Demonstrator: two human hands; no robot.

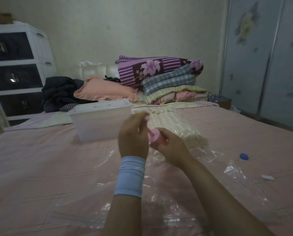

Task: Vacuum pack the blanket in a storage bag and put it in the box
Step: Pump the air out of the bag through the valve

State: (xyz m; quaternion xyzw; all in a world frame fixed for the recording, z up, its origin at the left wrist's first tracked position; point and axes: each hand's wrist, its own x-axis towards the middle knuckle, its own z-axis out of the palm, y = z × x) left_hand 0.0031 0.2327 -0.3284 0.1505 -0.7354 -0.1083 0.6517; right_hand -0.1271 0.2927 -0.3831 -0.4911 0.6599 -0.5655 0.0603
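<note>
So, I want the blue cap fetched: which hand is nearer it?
Right. The right hand holds the pink pump, left of the blue cap; the left hand sits farther left, toward the box.

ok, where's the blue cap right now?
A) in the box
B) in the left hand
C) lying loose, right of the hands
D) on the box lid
C: the blue cap lies loose out to the right, away from the box; left hand and right hand both grip the pink pump.
</note>
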